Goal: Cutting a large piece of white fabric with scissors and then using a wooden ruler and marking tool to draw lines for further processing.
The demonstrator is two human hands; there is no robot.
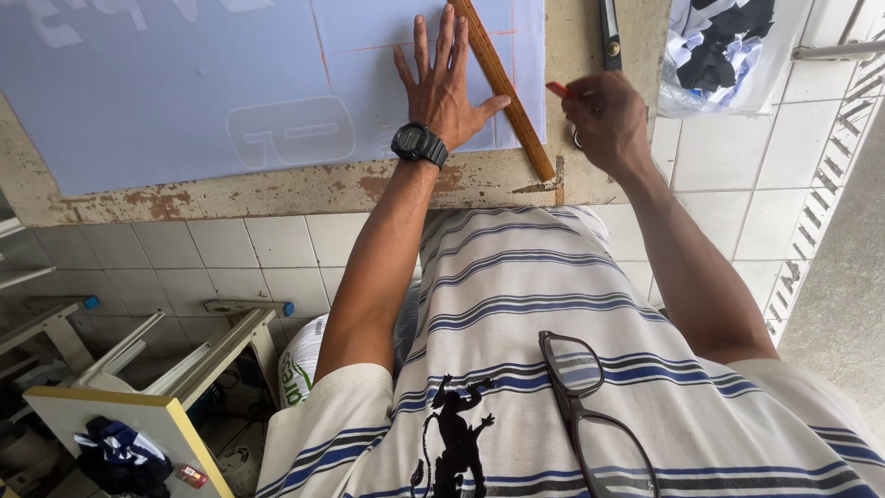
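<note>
My left hand (444,81), with a black wristwatch (419,145) on the wrist, lies flat with fingers spread on a pale blue sheet (184,83) spread over a worn wooden tabletop (277,194). Its thumb touches a long wooden ruler (502,88) that runs diagonally across the sheet's right part. My right hand (604,120) hovers just right of the ruler, pinched on a small red marking piece (558,89). Thin red lines (369,46) are drawn on the sheet.
Dark scissors (610,37) lie on the table beyond my right hand. A clear bag of striped cloth (724,51) sits on the white tiled floor (737,212). Wooden stools (138,369) and a white sack (300,364) stand lower left. Glasses (590,415) hang from my striped shirt.
</note>
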